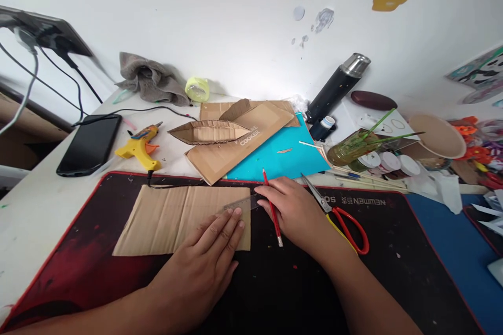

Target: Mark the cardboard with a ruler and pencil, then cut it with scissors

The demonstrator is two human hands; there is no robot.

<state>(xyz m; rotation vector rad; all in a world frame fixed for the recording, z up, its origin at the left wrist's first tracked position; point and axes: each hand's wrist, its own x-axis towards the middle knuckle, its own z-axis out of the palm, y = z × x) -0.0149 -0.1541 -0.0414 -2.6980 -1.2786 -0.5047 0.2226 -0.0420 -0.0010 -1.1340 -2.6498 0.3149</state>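
A flat cardboard sheet (173, 217) lies on the black and red desk mat (393, 251). My left hand (208, 256) lies flat and open on the sheet's right part, fingertips pressing a clear ruler (245, 202) at the sheet's top right edge. My right hand (293, 209) is closed on a red pencil (272, 208), its point up by the mat's far edge, and its fingers rest by the ruler's right end.
Red-handled scissors (340, 214) lie just right of my right hand. Behind the mat are a cardboard boat shape (208, 132), more cardboard (236, 152), a teal sheet (279, 154), a yellow glue gun (141, 146), a phone (90, 144), a black flask (338, 86) and paint pots (387, 162).
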